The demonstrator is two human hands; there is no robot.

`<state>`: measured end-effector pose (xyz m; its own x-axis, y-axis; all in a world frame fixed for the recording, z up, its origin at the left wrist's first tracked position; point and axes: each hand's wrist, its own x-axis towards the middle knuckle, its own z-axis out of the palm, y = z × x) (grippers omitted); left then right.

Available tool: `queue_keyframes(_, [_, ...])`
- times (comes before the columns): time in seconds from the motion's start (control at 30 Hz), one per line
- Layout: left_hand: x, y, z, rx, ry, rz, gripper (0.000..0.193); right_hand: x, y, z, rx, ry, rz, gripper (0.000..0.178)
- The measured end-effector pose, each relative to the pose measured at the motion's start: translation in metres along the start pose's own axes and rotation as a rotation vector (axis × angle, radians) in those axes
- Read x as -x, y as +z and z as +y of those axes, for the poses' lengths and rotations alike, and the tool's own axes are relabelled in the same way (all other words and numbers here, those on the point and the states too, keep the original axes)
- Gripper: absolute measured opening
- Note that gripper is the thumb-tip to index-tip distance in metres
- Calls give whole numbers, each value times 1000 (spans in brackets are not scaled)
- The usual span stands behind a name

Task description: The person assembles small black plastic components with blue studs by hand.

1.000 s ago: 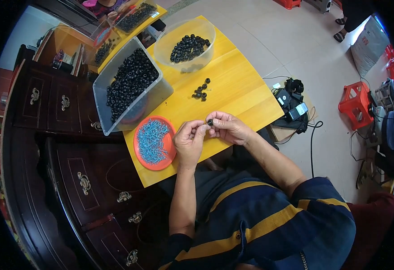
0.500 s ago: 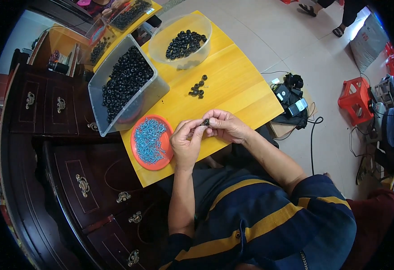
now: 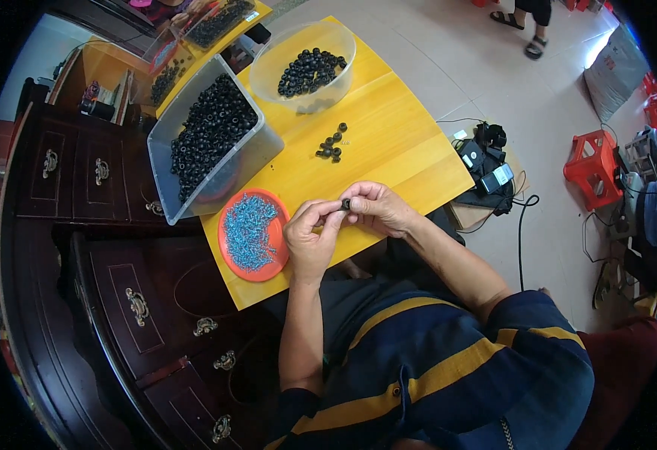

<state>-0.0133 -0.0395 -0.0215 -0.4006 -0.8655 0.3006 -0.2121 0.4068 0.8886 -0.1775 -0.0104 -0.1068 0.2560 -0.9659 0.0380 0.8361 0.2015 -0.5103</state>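
A small round black plastic piece (image 3: 345,204) is pinched between both hands above the near side of the yellow table (image 3: 403,146). My left hand (image 3: 309,238) grips it with thumb and forefinger from the left. From the other side, the fingertips of my right hand (image 3: 381,210) close on it too. Just left of my left hand, an orange-red plate (image 3: 283,259) holds a heap of tiny blue, shiny metal parts (image 3: 247,232). Several loose black pieces (image 3: 328,145) lie on the table beyond my hands. Whether a metal part is inside the held piece is too small to tell.
A deep translucent bin (image 3: 264,150) of black ring-shaped pieces stands at the left; a round translucent tub (image 3: 343,37) with more is behind it. Dark drawers (image 3: 130,289) flank the table. A red stool (image 3: 592,169), cables and a person's feet (image 3: 536,46) are to the right.
Both hands stay almost in place, with the black piece slightly shifted between the fingertips. In the background, the other person's feet have moved left across the floor.
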Motion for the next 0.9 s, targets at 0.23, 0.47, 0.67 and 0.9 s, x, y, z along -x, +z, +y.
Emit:
queue_keyframes(0.23, [7,-11,-6,97,-84,-95,18,5,7,-2,80,40,44,22])
queue_keyframes(0.47, [12,-22,19,178,-263,-282,34,15,25,-21,274,81,-40,22])
queue_keyframes(0.67, [16,-31,30,179,-139,-388,46,17,44,-33,339,109,-138,32])
queue_keyframes(0.9, [28,-32,39,241,-32,-309,41,28,68,-36,299,89,-172,30])
